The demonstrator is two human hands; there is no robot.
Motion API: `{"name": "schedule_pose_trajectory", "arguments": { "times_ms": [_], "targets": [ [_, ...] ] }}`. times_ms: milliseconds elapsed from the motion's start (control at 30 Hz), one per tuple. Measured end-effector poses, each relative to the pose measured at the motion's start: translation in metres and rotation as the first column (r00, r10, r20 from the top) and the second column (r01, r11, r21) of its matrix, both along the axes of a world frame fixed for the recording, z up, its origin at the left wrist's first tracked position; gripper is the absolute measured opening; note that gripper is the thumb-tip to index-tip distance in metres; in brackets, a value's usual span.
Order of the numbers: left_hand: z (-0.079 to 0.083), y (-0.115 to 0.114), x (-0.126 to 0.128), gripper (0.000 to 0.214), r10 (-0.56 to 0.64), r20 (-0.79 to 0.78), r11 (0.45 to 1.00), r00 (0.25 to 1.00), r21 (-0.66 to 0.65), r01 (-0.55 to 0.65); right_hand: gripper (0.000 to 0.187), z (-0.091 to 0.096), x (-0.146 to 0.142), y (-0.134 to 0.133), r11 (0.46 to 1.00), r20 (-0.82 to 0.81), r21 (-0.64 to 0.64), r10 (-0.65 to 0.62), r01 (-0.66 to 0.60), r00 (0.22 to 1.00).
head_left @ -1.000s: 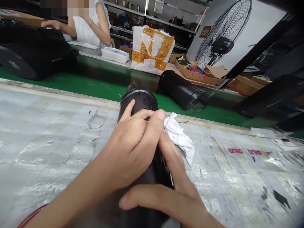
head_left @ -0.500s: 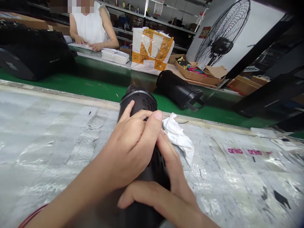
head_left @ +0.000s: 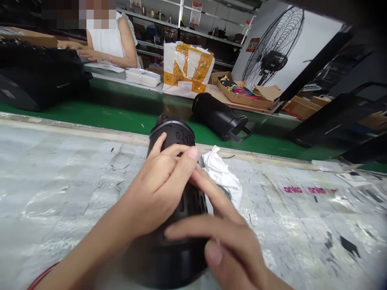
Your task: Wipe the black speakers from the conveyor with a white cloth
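Observation:
A black cylindrical speaker (head_left: 171,262) with slotted openings lies lengthwise in front of me, its far end pointing at the green belt. My left hand (head_left: 161,177) rests over its upper side, fingers bent against the slotted surface and thumb laid across toward my right fingertips. From the right, my right hand (head_left: 238,245) reaches over the speaker with its fingers apart. One right finger goes under the left thumb, and another stretches across the speaker's body. Whether something small sits between the fingertips is hidden. A crumpled white cloth (head_left: 222,173) lies just right of the speaker.
Beyond the plastic-covered worktable (head_left: 60,193) runs a green conveyor belt (head_left: 121,117). On it lie another black speaker (head_left: 219,117) and a large black unit (head_left: 36,76). A person (head_left: 111,40) sits across the belt near a taped white package (head_left: 187,68), and a fan (head_left: 273,56) stands behind.
My right hand has shifted, its lower finger moving up and its thumb now showing. My left hand stays on the speaker. The view has tilted slightly; the person's hands have moved left.

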State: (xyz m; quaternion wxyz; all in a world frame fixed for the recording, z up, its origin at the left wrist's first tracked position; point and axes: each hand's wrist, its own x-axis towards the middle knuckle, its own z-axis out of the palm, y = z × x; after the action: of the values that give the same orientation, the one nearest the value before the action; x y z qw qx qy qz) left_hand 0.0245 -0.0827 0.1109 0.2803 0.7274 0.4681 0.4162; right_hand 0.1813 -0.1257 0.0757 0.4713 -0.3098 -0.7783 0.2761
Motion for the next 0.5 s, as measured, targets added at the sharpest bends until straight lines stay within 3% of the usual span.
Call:
{"name": "schedule_pose_trajectory", "arguments": {
  "times_ms": [67,167,233,300,400,500],
  "targets": [
    [0.001,0.004,-0.003,0.054,0.04,0.145,0.997,0.989,0.063,-0.05,0.027,-0.002,0.005,0.009,0.982,-0.126,-0.189,-0.049,0.024,0.991],
    [-0.005,0.016,-0.012,0.053,0.227,0.3,0.948,0.926,0.151,-0.281,0.025,-0.006,0.01,0.029,0.872,-0.202,-0.479,-0.224,0.103,0.953],
    [-0.012,0.027,-0.022,0.05,0.395,0.235,0.903,0.888,0.08,-0.423,0.029,-0.01,0.012,0.042,0.806,-0.157,-0.575,-0.274,0.138,0.949],
    [-0.022,0.038,-0.033,0.063,0.529,0.045,0.844,0.847,-0.128,-0.521,0.04,-0.015,0.012,0.052,0.762,-0.083,-0.625,-0.277,0.166,0.957],
    [-0.036,0.051,-0.043,0.089,0.464,-0.037,0.779,0.885,-0.457,-0.428,0.051,-0.024,0.013,0.058,0.73,0.021,-0.665,-0.19,0.156,0.982],
    [-0.039,0.054,-0.038,0.086,0.345,0.161,0.772,0.925,-0.61,-0.181,0.06,-0.028,0.013,0.056,0.738,0.069,-0.663,-0.111,0.129,0.991]
  ]
}}
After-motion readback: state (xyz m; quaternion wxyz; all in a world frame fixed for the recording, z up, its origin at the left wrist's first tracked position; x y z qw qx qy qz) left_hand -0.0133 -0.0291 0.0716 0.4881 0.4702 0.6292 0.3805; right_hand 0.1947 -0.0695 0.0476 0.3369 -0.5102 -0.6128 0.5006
